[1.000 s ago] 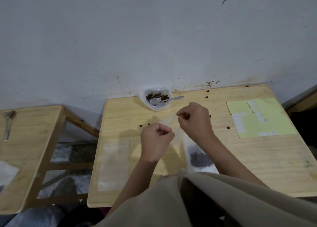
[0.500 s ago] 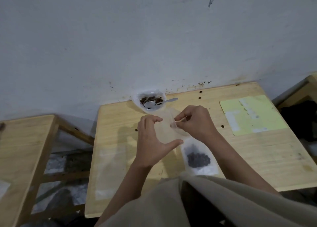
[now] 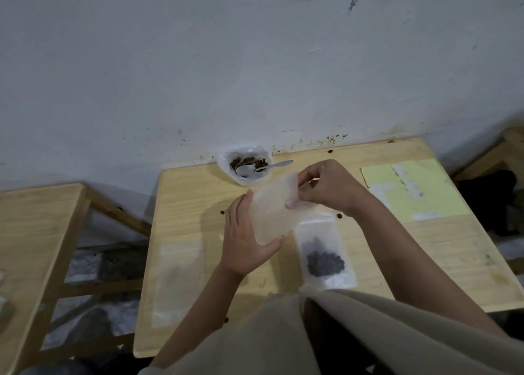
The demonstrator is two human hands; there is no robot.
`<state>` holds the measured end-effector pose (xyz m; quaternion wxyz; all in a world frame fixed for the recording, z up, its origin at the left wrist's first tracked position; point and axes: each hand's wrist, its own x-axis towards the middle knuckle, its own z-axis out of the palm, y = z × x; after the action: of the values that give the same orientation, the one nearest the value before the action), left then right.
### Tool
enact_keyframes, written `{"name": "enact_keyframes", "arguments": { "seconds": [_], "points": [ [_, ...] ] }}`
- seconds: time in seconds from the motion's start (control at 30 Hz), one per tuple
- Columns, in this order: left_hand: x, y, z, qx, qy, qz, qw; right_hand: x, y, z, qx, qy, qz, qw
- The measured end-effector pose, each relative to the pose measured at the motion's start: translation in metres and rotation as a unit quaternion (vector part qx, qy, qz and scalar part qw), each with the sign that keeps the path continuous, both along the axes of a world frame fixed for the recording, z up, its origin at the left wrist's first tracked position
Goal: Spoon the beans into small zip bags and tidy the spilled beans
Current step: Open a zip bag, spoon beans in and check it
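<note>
Head view: step in hand, I judged, was opening empty zip bag [image 3: 270, 211] before filling. Left hand [image 3: 246, 244] cupped bag's lower end, grip closed on it; right hand [image 3: 326, 189] pinched its top edge, held above bench [image 3: 425, 250]. Bowl [image 3: 245, 166] of beans [image 3: 259, 163] with spoon [image 3: 255, 168] sat just beyond bag. Filled bag [image 3: 323, 257] lay flat near right wrist. Loose beans [image 3: 339, 215] scattered on bench. Next, I reckoned: part mouth, free right hand for spoon.
</note>
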<state>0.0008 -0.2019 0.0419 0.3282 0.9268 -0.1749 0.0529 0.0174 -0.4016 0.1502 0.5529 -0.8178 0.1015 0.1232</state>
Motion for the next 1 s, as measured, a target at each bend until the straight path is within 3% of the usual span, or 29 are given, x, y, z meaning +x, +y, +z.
{"name": "enact_keyframes", "arguments": {
  "seconds": [0.3,0.47,0.57,0.7,0.8,0.87,1.0],
  "points": [
    [0.002,0.006,0.000,0.035,0.026,0.039,0.998,0.015,0.005,0.004,-0.041,0.033,0.081,0.995],
    [0.001,-0.010,0.018,0.002,-0.005,0.039,0.999,0.017,0.020,-0.008,-0.077,0.042,0.116,0.989],
    [0.005,-0.011,0.018,-0.038,-0.011,0.061,0.997,0.016,0.028,-0.020,-0.042,0.032,0.103,0.993],
    [0.007,0.008,0.012,-0.054,0.067,0.121,0.989,0.018,0.035,-0.042,0.143,0.049,-0.058,0.987],
    [0.012,0.022,0.005,-0.043,0.104,0.138,0.984,0.031,0.036,-0.072,0.269,0.140,-0.242,0.922],
    [0.019,0.027,0.002,-0.045,0.134,0.131,0.981,0.043,0.036,-0.090,0.293,0.167,-0.312,0.888],
    [0.044,0.029,0.002,-0.104,0.233,0.095,0.962,0.075,0.038,-0.113,0.328,0.165,-0.361,0.857]
  ]
}}
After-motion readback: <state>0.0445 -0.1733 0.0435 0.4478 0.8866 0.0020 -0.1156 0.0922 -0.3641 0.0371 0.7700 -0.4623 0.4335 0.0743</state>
